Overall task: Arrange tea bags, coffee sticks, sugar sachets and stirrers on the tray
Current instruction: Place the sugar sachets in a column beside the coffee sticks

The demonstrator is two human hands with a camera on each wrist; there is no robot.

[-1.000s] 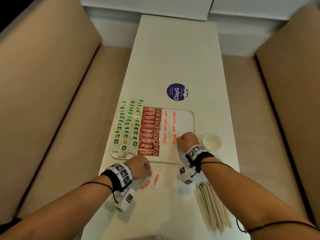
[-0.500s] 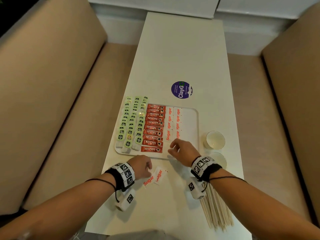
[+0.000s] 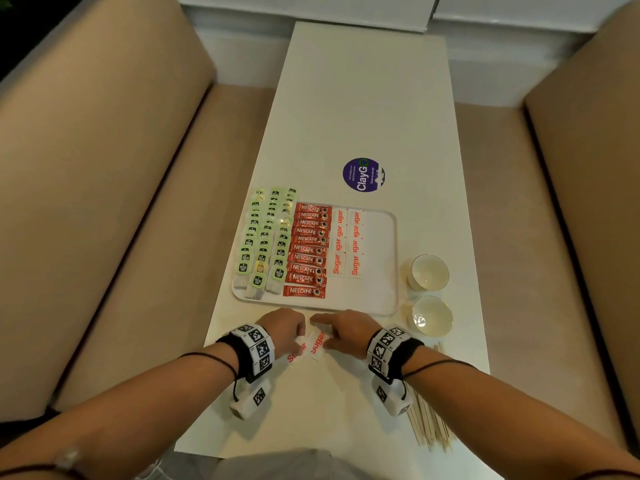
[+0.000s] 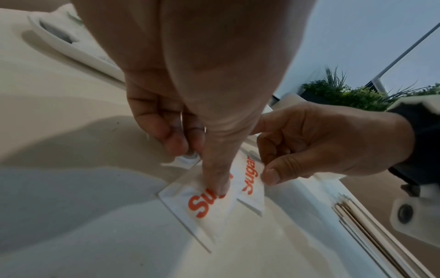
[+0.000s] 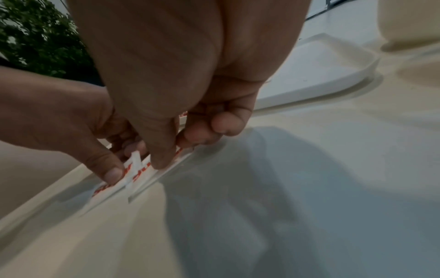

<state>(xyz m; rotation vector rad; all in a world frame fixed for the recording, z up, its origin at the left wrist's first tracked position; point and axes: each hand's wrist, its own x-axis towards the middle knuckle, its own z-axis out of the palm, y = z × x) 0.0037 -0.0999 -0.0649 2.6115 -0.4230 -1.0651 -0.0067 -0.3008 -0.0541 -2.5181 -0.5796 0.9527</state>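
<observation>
Right hand (image 3: 349,329) back from tray (image 3: 389,306); two loose sachets (image 3: 311,344).

Left hand (image 4: 190,90): thumb pressed down on the nearer sugar sachet (image 4: 202,210), which lies flat on the table (image 4: 95,235); other fingers curled. Right hand (image 4: 328,139): thumb and fingers pinching the far sachet (image 4: 251,180), just beside the first, edges overlapping. Stirrers (image 4: 371,233): bundled at right. Tray (image 4: 78,50): rim at upper left. Green plants (image 4: 345,94): background.
</observation>
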